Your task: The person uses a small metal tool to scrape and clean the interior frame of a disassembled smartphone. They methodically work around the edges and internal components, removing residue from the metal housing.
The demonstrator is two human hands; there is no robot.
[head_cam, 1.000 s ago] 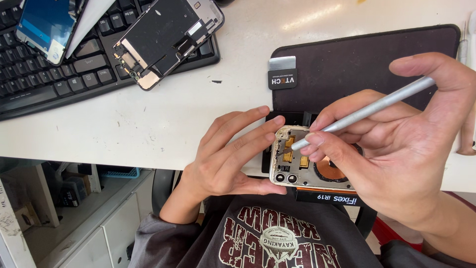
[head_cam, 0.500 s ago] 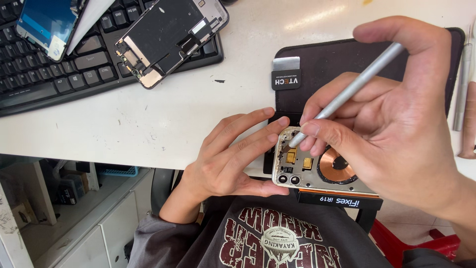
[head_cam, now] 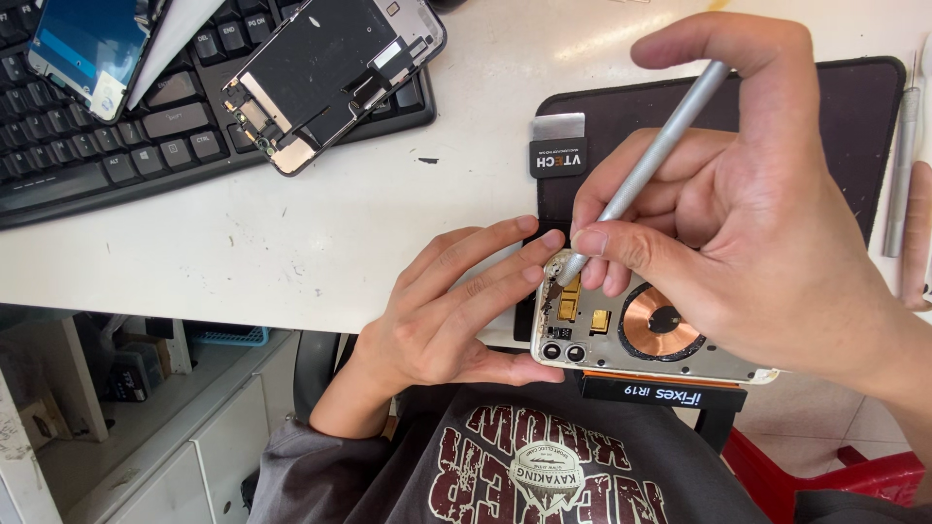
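Beside keyboard (head_cam: 116,146) and mat (head_cam: 835,116), left hand (head_cam: 437,311) gripping phone (head_cam: 631,335), right hand (head_cam: 748,223) clenching tool (head_cam: 650,160).

Tool tip (head_cam: 563,275) behind right-hand fingers (head_cam: 621,254); phone shell's (head_cam: 641,351) right end hidden.

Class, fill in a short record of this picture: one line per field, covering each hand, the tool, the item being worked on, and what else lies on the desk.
Left hand: steadies the end of the opened phone shell
Right hand: holds a grey screwdriver like a pen
Screwdriver: tilted, tip at the shell's top corner
Phone shell: lies open, copper coil showing
Mat: dark, under the shell
Keyboard: black, carries a detached screen panel
Desk: white
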